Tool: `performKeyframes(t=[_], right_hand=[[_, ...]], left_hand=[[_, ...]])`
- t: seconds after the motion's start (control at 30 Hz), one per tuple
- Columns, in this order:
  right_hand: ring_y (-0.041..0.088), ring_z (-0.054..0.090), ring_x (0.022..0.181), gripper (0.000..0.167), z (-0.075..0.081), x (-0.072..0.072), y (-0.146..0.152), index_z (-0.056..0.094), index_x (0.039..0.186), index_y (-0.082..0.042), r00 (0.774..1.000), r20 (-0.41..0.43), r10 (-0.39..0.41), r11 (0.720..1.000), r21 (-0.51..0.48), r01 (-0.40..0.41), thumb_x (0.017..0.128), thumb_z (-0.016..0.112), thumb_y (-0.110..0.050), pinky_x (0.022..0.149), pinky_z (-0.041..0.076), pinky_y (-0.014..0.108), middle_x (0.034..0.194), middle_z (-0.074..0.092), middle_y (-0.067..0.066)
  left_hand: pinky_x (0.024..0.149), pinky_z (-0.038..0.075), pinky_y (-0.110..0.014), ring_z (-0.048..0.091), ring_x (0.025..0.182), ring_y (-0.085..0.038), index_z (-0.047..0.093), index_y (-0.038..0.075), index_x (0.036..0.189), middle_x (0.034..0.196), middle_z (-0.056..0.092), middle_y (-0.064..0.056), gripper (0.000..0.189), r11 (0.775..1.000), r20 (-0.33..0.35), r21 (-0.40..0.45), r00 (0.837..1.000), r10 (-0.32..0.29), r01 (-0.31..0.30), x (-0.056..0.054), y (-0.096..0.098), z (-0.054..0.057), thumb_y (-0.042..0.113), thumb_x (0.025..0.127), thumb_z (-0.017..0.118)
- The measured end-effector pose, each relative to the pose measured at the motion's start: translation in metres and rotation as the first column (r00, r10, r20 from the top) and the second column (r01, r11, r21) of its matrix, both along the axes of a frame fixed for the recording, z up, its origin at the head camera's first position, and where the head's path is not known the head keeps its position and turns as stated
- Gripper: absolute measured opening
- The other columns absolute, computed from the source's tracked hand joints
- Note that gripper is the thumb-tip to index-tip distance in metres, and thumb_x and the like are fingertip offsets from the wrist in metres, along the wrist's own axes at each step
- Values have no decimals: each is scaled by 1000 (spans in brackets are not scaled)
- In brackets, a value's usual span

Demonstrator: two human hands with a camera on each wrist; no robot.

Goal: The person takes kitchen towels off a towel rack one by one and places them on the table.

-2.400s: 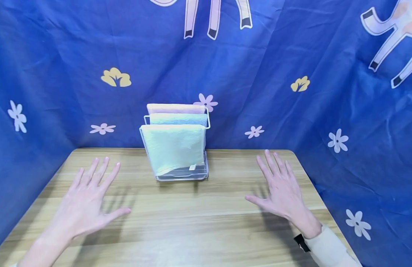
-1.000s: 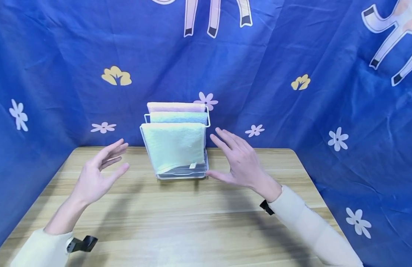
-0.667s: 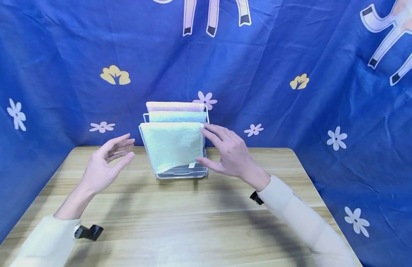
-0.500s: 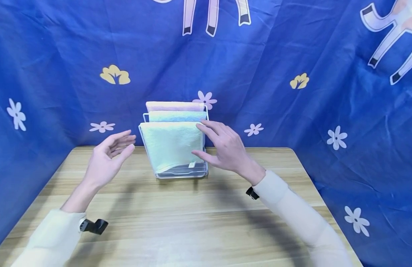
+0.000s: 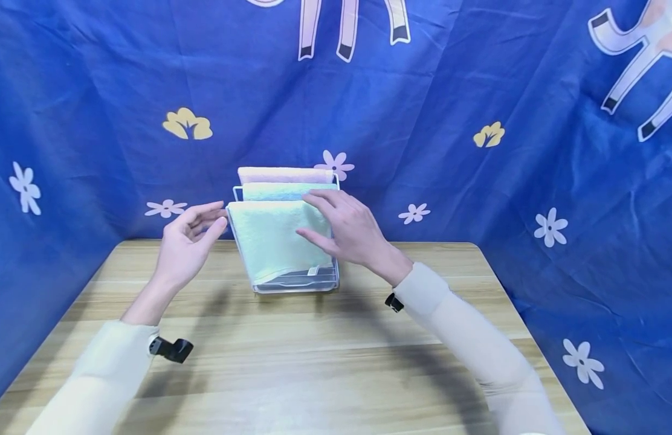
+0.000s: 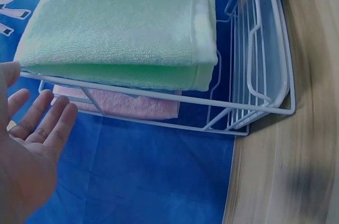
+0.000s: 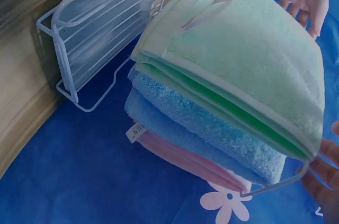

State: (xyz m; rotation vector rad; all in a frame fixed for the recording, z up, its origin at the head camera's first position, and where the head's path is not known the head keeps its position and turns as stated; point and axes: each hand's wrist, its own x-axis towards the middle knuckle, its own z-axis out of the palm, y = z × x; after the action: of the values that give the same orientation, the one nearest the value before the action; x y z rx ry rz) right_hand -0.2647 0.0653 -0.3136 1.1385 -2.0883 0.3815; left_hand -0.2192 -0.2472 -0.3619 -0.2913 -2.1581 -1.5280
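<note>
A folded mint-green towel (image 5: 271, 241) hangs at the front of a white wire rack (image 5: 295, 292). Behind it hang a blue towel (image 5: 273, 191) and a pink towel (image 5: 284, 175). My left hand (image 5: 185, 244) is beside the green towel's upper left corner, fingertips right at the rack's side. In the left wrist view its fingers (image 6: 39, 121) are spread loosely, the palm facing the towels. My right hand (image 5: 351, 229) overlaps the green towel's upper right part, thumb in front and apart from the fingers. The right wrist view shows its fingers (image 7: 320, 173) beside the towel's corner and rack wire.
The rack stands at the back of a wooden table (image 5: 271, 374). Blue curtain (image 5: 423, 121) with flower and animal prints surrounds the table's back and sides. Each sleeve carries a black wrist device, the left one (image 5: 173, 349) the more visible.
Both hands have come from flat above the table's sides up and inward to the towels. The right hand has slid left over the green towel. Rack and towels stay in place.
</note>
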Motion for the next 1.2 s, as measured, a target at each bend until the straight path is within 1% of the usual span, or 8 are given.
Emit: performKeyframes(t=[0.2, 0.33, 0.4, 0.5, 0.67, 0.77, 0.97, 1.2], right_hand=[[22, 72, 116, 54, -1, -6, -9, 69, 134, -8, 1000, 25, 3, 1000, -7, -2, 95, 78, -44, 97, 64, 33, 129, 73, 8], [20, 72, 107, 51, 0, -7, -15, 70, 133, -10, 1000, 3, -9, 1000, -2, 9, 96, 77, -44, 89, 65, 31, 122, 74, 6], [19, 71, 103, 50, 2, -7, -18, 70, 132, -11, 1000, -5, -25, 1000, 9, 25, 97, 76, -45, 86, 64, 29, 118, 74, 5], [18, 70, 99, 47, 4, -8, -23, 71, 132, -13, 999, -7, -47, 998, 30, 47, 98, 73, -46, 83, 63, 29, 113, 74, 4], [17, 66, 91, 43, 7, -11, -29, 73, 129, -15, 998, -6, -67, 996, 58, 67, 100, 71, -47, 74, 59, 27, 105, 71, 2], [16, 64, 87, 40, 7, -13, -32, 74, 127, -16, 997, -4, -77, 995, 70, 77, 101, 70, -47, 69, 56, 26, 101, 69, 1], [15, 62, 83, 33, 7, -16, -36, 77, 120, -19, 995, 25, -93, 992, 90, 90, 102, 69, -45, 63, 52, 25, 96, 68, 0], [13, 60, 77, 28, 7, -20, -39, 79, 117, -20, 994, 30, -102, 989, 108, 99, 104, 67, -42, 59, 49, 24, 91, 66, -2]], left_hand=[[85, 60, -7, 76, 86, 3, 70, 3, 131, 99, 73, 23, 29, 998, -39, 59, 999, 14, -11, -8, 3, 2, 12, 103, 68], [81, 63, -12, 75, 84, 3, 71, -1, 127, 96, 74, 20, 27, 997, -41, 83, 999, 1, 2, -10, 4, 5, 12, 103, 69], [79, 64, -13, 74, 84, 4, 72, -2, 124, 95, 74, 20, 26, 997, -36, 75, 999, 1, 1, -11, 5, 6, 12, 103, 69], [77, 64, -13, 73, 82, 5, 73, 0, 120, 94, 75, 22, 22, 998, -41, 67, 999, 5, -2, -12, 5, 8, 12, 103, 68], [74, 64, -13, 74, 76, 2, 76, 5, 108, 88, 77, 16, 10, 985, -57, 162, 997, -49, 57, -14, 6, 9, 6, 101, 69], [73, 64, -13, 74, 75, 1, 76, 7, 104, 86, 77, 13, 9, 973, -65, 212, 995, -79, 91, -15, 7, 8, 3, 100, 69], [72, 64, -14, 74, 75, 1, 76, 8, 102, 85, 77, 12, 9, 967, -70, 230, 993, -93, 107, -17, 8, 6, 3, 100, 69], [72, 64, -13, 73, 74, -1, 75, 8, 102, 85, 77, 11, 9, 964, -76, 235, 991, -111, 125, -18, 6, 6, 2, 100, 69]])
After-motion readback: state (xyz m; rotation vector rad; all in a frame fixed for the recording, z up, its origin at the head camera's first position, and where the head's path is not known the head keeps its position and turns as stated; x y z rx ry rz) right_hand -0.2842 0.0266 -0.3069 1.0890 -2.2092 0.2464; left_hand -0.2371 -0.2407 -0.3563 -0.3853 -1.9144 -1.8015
